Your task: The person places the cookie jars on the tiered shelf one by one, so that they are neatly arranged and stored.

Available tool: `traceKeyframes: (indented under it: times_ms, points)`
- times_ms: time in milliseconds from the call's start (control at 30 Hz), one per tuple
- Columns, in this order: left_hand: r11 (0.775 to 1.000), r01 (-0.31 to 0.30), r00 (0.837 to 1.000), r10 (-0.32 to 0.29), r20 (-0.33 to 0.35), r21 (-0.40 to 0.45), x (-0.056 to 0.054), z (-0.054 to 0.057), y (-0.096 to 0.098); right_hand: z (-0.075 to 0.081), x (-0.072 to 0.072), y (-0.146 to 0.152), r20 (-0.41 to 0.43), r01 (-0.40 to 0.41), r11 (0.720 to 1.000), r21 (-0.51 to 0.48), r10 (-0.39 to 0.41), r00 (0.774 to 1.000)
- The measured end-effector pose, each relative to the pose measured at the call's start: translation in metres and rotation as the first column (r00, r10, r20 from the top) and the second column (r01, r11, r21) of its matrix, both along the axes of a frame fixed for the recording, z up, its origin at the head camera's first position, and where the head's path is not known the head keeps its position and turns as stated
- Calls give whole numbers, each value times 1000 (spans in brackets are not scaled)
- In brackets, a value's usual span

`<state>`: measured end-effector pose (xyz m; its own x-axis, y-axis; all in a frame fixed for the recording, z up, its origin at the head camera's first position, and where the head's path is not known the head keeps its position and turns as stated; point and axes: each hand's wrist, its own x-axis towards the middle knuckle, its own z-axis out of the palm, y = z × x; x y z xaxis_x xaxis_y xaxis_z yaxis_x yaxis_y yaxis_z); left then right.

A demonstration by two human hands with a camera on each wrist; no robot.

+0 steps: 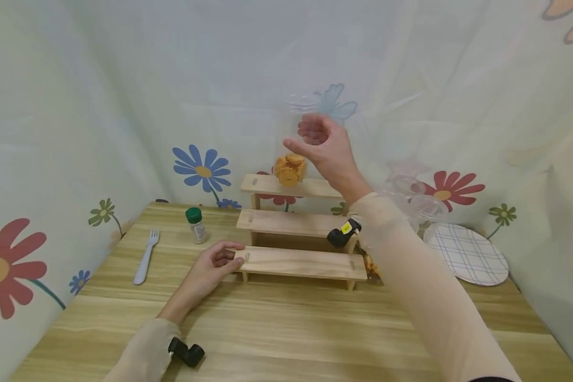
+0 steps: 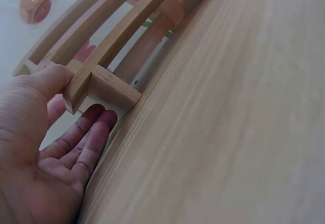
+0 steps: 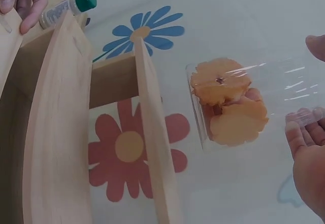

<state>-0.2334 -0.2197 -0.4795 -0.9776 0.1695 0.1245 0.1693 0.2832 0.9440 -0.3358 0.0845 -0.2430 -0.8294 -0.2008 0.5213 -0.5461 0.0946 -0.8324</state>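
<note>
A three-tier wooden stand (image 1: 291, 223) occupies the middle of the table. My left hand (image 1: 210, 271) grips the left end of its lowest plank, and the left wrist view shows the thumb at the plank (image 2: 117, 31) and the fingers below. Up by the top tier, my right hand (image 1: 329, 151) holds a clear plastic jar (image 1: 290, 171) upright, thumb and fingers around its upper part. Orange dried fruit slices (image 3: 231, 102) lie in the jar's bottom. In the right wrist view a gap shows between the jar's base and the top plank (image 3: 155, 132).
Left of the stand are a green-capped shaker bottle (image 1: 197, 227) and a pale fork (image 1: 146, 260). Several clear plastic containers (image 1: 427, 208) and a checked plate (image 1: 468, 254) sit at the right, partly behind my right arm. Something orange (image 1: 372, 269) shows beside the stand. A floral curtain (image 1: 248, 122) hangs behind.
</note>
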Motion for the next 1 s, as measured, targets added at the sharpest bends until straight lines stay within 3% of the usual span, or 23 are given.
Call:
traceKeyframes:
  times_ms: [500, 1000]
  points:
    - [1000, 1, 1000, -1, -3, 5, 2, 1, 0, -13, -7, -46, 83, 19, 997, 78, -26, 996]
    - [1000, -2, 1000, 2, 1, -1, 4, 1, 6, -22, -7, -50, 154, 106, 985, 134, -126, 980]
